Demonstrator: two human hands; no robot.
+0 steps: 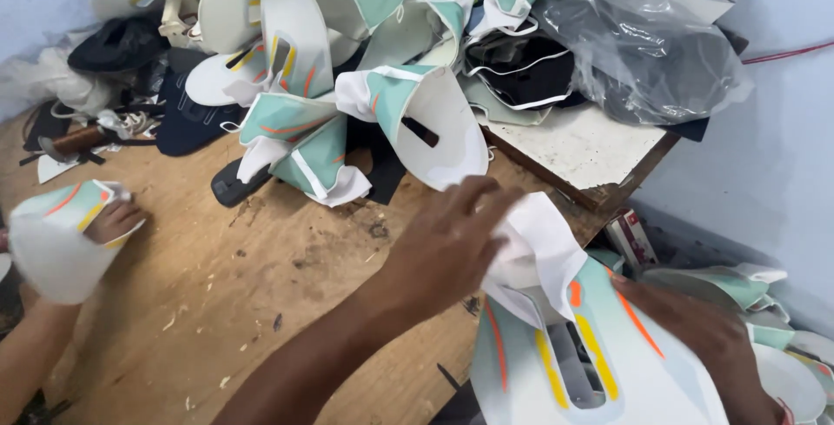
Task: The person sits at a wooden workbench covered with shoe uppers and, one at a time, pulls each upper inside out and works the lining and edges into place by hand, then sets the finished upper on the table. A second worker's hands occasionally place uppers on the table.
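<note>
Both hands grip one shoe upper [578,347], a white and mint piece with orange and yellow stripes and a slot down its middle, held low at the right over the edge of the wooden worktop [261,286]. The left hand [452,247] closes its fingers on the white lining at the top of the upper; the right hand [695,329] presses along its right edge, fingers curled around it. At the far left a second person's hand [113,221] is tucked inside another upper [56,238] of the same colours, so two uppers are in hands. A pile of uppers [347,52] covers the back of the worktop; at least ten show, too tangled for an exact count, with a few black pieces among them. One clear plastic bag [643,47] lies on the pile's right side, over a white board [582,147]. One dark flat object [239,184] lies just before the pile. More uppers [764,303], about four, are stacked low at the right beside the wall. One small red and white box [632,238] sits below the board's corner.
</note>
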